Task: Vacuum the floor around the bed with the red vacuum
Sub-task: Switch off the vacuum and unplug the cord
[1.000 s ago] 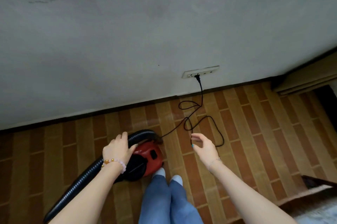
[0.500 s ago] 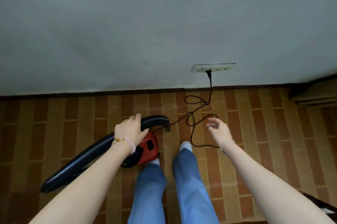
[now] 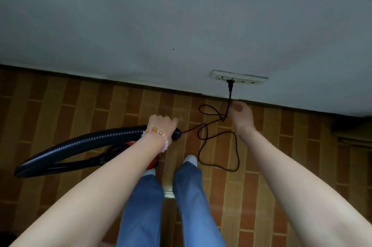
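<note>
Now, my left hand [image 3: 163,126] curls round the hose [image 3: 90,142], likely to tow the red vacuum [image 3: 130,142], down-left of the socket [image 3: 239,79]. My right hand [image 3: 241,118] is just below it at the cord [image 3: 237,152]: blurred, grip unreadable.

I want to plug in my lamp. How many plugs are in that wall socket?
1: a black plug in the white wall socket, left of its middle. None seems hidden.

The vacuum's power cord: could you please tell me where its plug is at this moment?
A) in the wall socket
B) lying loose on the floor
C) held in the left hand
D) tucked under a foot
A: the black plug sits in the wall socket, the cord looping down over the floor, while the left hand grips the hose.
</note>
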Demonstrator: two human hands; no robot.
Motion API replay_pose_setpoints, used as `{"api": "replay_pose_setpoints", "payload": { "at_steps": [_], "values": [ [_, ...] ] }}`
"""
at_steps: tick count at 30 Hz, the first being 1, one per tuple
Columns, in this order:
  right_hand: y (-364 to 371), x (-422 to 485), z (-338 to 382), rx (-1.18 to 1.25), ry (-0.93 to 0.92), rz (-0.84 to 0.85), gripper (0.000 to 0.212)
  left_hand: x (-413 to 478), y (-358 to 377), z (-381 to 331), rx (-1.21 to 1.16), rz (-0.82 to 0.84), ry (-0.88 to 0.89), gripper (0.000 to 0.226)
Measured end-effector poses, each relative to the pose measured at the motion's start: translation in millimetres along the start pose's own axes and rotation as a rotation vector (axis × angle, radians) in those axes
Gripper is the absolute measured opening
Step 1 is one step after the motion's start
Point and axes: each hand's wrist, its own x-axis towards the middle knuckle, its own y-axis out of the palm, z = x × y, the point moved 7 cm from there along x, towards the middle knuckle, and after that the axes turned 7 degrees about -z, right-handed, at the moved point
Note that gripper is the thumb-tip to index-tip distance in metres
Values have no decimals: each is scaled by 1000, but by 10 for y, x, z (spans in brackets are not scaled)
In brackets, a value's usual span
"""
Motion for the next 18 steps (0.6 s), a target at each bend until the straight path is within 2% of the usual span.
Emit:
{"api": "replay_pose_setpoints", "payload": {
  "at_steps": [3, 5, 13, 18],
  "values": [
    [-17, 231, 41, 58, 45, 39, 44, 62, 157, -48, 31, 137, 0, 54],
    [30, 348, 57, 70, 71, 86, 47, 35, 226, -24, 20, 169, -6, 56],
    [283, 694, 22, 153, 182, 122, 51, 117, 266, 72, 84, 189, -3, 52],
    [399, 954, -70, 325, 300, 24, 36, 277, 178, -7, 94, 133, 42, 47]
  ]
}}
